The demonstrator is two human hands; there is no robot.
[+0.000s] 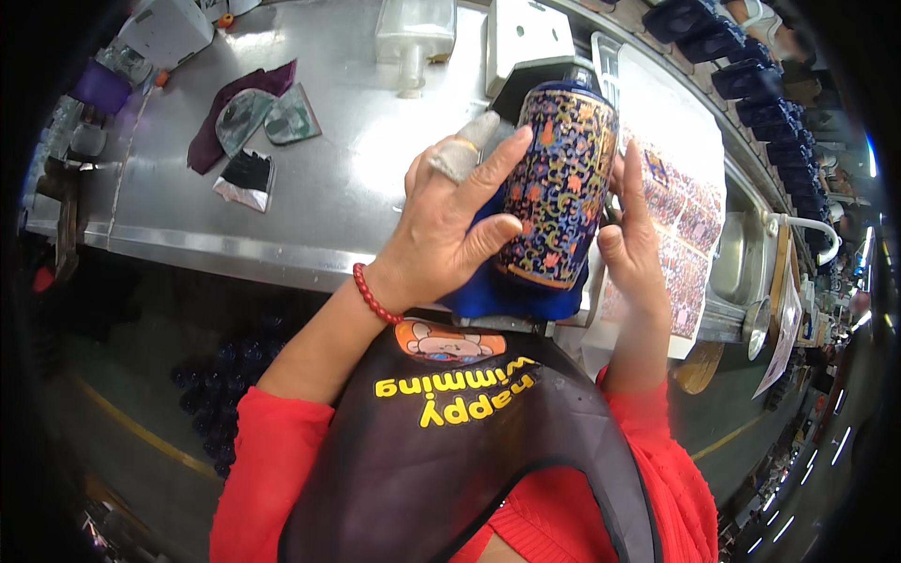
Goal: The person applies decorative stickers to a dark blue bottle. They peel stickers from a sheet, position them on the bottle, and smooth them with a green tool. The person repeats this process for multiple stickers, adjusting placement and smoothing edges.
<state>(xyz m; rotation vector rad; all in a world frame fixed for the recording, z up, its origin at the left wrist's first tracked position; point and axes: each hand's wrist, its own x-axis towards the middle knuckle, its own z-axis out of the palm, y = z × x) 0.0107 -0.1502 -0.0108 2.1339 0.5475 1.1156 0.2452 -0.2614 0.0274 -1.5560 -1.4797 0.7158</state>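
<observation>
A dark blue bottle (561, 188) wrapped in a colourful floral pattern stands tilted in front of me, over a bright blue cloth (479, 293). Against its left side lies my left hand (436, 220), thumb and index finger stretched out and apart. Grey cloth covers (460, 159) wrap some of its fingers. My right hand (636, 235) is open at the bottle's right side, index finger extended and thumb apart; its other fingertips are partly hidden behind the bottle. Beside that hand lie white sheets of matching floral decals (693, 225).
On the metal table (328, 188) lie dark cloth pieces (235, 108) and a small black-and-silver packet (246, 180). A clear bottle-shaped container (416, 42) and a white box (530, 38) stand at the back. To the right are a sink (737, 258) and rows of dark blue items (760, 94).
</observation>
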